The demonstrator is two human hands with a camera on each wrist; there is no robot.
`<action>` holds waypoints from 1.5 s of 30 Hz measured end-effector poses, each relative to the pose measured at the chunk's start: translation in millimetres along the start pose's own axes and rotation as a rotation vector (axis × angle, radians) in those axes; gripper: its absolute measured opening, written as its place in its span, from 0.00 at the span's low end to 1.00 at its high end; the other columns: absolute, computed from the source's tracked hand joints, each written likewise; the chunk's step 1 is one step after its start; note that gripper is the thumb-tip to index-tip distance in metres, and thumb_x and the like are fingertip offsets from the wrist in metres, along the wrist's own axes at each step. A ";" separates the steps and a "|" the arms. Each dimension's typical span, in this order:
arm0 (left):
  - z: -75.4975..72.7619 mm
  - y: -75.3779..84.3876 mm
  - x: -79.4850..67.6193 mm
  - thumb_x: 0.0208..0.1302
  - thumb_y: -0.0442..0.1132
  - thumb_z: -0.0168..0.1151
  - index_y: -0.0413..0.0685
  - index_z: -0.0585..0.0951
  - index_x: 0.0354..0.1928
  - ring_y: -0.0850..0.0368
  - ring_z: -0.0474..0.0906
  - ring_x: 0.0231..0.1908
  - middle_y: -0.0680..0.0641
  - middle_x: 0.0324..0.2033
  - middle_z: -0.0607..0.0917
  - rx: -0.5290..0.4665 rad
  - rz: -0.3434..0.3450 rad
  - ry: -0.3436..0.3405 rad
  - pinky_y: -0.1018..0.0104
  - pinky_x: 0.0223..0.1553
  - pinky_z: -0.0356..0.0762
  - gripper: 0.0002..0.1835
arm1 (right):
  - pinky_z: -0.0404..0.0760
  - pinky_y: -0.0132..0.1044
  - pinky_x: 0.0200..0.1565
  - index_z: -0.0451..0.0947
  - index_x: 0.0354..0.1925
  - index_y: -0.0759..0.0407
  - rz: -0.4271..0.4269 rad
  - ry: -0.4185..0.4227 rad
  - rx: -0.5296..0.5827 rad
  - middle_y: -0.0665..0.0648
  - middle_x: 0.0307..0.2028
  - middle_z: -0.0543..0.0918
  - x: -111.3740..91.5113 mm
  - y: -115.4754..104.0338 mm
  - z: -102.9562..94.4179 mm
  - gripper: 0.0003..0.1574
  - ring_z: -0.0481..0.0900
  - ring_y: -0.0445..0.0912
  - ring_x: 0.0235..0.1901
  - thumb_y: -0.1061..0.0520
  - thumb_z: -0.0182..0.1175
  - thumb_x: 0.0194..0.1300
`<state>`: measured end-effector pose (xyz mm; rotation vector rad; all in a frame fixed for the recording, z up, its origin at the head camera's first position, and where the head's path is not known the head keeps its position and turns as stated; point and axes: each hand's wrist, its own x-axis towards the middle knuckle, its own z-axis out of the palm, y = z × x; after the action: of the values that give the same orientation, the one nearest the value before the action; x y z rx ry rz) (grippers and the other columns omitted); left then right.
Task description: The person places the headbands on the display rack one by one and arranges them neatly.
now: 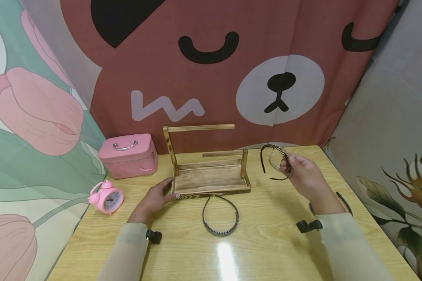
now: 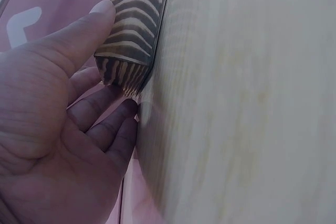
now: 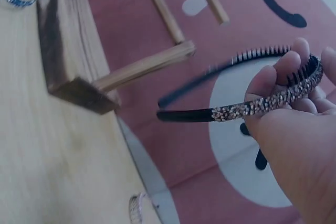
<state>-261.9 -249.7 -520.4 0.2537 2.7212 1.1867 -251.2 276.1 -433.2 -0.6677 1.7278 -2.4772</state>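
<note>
My right hand (image 1: 304,177), raised at the right above the table, pinches a black headband (image 3: 262,103) with a band of sparkly stones and comb teeth. Its two ends point away from the fingers. To the left, my left hand (image 1: 156,199) grips the front left corner of a wooden rack (image 1: 211,181). In the left wrist view the thumb lies along the striped wood (image 2: 134,19) and the fingers curl at its end. A second headband (image 1: 220,233), with bluish stones, lies before the rack. Another dark headband (image 1: 346,205) is partly hidden behind my right wrist.
A pink case (image 1: 128,160) with a metal handle stands behind the left side of the table (image 1: 263,242). In front of it is a pink alarm clock (image 1: 107,199). A small pale band (image 3: 136,208) lies near the table's edge. Printed curtains (image 1: 211,86) hang behind.
</note>
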 end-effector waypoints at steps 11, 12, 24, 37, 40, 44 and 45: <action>0.2 1.8 -0.9 0.75 0.54 0.71 0.52 0.61 0.87 0.34 0.64 0.81 0.36 0.80 0.71 0.006 0.003 0.007 0.34 0.81 0.63 0.46 | 0.83 0.32 0.52 0.78 0.54 0.64 -0.098 0.041 0.070 0.54 0.47 0.84 28.3 -19.1 33.8 0.11 0.79 0.44 0.50 0.66 0.47 0.87; 0.1 2.0 -0.9 0.75 0.54 0.71 0.52 0.62 0.87 0.34 0.64 0.81 0.36 0.80 0.71 0.006 0.005 0.008 0.35 0.81 0.63 0.46 | 0.83 0.33 0.52 0.78 0.54 0.63 -0.103 0.053 0.072 0.54 0.46 0.84 31.6 -21.2 37.7 0.10 0.79 0.44 0.50 0.65 0.49 0.87; 0.2 1.8 -0.5 0.76 0.52 0.71 0.52 0.62 0.87 0.35 0.63 0.82 0.36 0.81 0.70 0.002 -0.008 0.006 0.36 0.81 0.63 0.45 | 0.82 0.32 0.57 0.76 0.53 0.60 -0.110 0.154 0.040 0.52 0.48 0.83 69.2 -24.3 79.6 0.05 0.78 0.45 0.53 0.63 0.54 0.85; -0.3 0.4 0.4 0.76 0.53 0.71 0.52 0.62 0.87 0.36 0.63 0.82 0.37 0.80 0.71 0.001 0.001 0.013 0.36 0.82 0.62 0.45 | 0.81 0.33 0.58 0.73 0.57 0.66 -0.084 0.183 0.044 0.53 0.47 0.85 112.8 -13.5 104.7 0.08 0.78 0.46 0.50 0.64 0.54 0.85; 0.0 -0.4 1.3 0.76 0.52 0.71 0.50 0.62 0.87 0.35 0.63 0.82 0.37 0.80 0.71 0.003 0.013 0.016 0.36 0.81 0.62 0.44 | 0.81 0.31 0.55 0.72 0.57 0.63 -0.071 0.194 0.026 0.53 0.48 0.86 121.9 -7.9 108.1 0.08 0.79 0.45 0.49 0.64 0.55 0.85; 1.0 -0.4 1.6 0.76 0.51 0.71 0.50 0.62 0.87 0.36 0.63 0.82 0.37 0.80 0.71 -0.001 0.010 0.015 0.36 0.82 0.62 0.44 | 0.82 0.31 0.54 0.72 0.62 0.68 -0.049 0.189 -0.006 0.54 0.50 0.85 130.5 -1.5 115.5 0.15 0.78 0.45 0.50 0.60 0.55 0.85; 1.2 -0.4 1.5 0.76 0.51 0.71 0.50 0.62 0.87 0.36 0.63 0.82 0.37 0.80 0.71 0.000 0.008 0.016 0.36 0.82 0.62 0.45 | 0.82 0.31 0.55 0.71 0.64 0.69 -0.042 0.187 -0.013 0.54 0.51 0.85 132.0 -0.3 118.4 0.18 0.78 0.44 0.50 0.60 0.56 0.86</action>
<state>-263.1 -248.7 -521.6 0.2561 2.7362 1.1956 -326.6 134.7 -357.4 -0.4921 1.8086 -2.6348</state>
